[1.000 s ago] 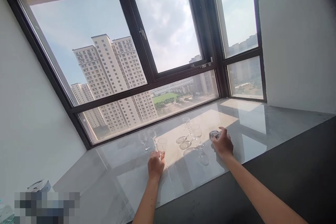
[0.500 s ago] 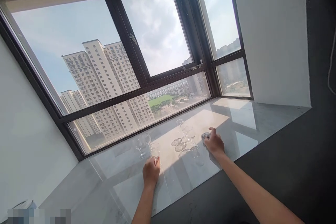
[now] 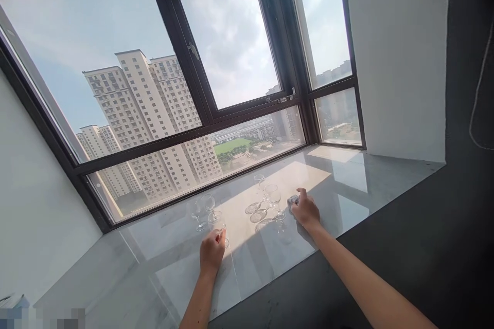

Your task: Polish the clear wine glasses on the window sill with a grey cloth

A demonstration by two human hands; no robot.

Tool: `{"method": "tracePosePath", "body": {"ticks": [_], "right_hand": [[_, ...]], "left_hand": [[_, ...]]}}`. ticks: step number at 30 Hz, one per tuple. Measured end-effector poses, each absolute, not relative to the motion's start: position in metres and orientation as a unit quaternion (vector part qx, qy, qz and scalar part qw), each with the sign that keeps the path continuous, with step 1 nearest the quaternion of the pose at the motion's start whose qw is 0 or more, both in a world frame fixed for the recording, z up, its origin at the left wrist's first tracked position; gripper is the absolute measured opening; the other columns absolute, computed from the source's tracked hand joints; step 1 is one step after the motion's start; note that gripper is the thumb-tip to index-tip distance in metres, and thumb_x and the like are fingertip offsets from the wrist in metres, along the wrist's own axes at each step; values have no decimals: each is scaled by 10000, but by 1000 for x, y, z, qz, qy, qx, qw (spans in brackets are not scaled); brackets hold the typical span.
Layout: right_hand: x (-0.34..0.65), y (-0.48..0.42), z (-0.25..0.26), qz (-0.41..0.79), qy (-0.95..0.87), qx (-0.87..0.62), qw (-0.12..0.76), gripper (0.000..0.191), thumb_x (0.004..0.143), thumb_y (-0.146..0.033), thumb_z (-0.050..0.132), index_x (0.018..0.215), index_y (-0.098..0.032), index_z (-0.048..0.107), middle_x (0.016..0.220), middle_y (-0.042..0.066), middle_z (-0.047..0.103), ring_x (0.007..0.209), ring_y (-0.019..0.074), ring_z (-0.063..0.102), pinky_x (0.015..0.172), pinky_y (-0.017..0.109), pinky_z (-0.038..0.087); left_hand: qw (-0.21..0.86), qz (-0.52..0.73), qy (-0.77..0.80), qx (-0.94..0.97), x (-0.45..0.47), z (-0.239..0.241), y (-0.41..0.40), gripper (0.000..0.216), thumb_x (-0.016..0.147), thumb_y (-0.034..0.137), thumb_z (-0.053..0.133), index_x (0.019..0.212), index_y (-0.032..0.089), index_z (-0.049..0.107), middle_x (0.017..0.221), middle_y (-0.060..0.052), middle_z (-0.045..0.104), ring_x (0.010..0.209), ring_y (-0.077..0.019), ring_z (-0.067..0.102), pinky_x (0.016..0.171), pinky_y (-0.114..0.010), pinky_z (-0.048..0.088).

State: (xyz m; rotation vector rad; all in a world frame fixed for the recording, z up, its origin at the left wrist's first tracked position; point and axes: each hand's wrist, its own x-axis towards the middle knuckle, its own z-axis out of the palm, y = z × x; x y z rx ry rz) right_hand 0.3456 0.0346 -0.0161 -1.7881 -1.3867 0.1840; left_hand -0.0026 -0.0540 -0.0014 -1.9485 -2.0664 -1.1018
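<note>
Lettering: none legible | Stemmed glasses (image 3: 274,195) on the broad windowsill (image 3: 127,275): no mark readable | Tower blocks (image 3: 144,97) beyond the window (image 3: 231,46): no sign or number readable at this distance | Container (image 3: 16,300) at lower left: cut by the frame and partly pixelated, any label unreadable

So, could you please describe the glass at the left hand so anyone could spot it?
Find the big window, then the glossy sill below it. Among the three stemmed glasses grouped on the left, take the frontmost glass, the only one with the left hand at its stem.
</note>
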Motion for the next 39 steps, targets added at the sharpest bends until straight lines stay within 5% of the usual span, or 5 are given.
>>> {"method": "tracePosePath", "body": {"ticks": [33,39], "right_hand": [[344,31,-9,92,-565,-705,418,445,897,-189,503,1335,-201,430,1076,125,621,977,235,585,616,272,304],[343,28,-7,98,-560,-708,420,453,883,-169,509,1325,-211,420,1072,114,630,1069,244,552,629,268,305]], "left_hand": [[10,-361,-664,-654,3,-3,-51,389,883,453,440,584,220,352,549,51,369,554,-114,333,571,-243,270],[-64,-363,-636,-677,10,-11,-33,318,782,384,553,551,216,414,591,25,525,589,-123,460,609,-247,339]]}}
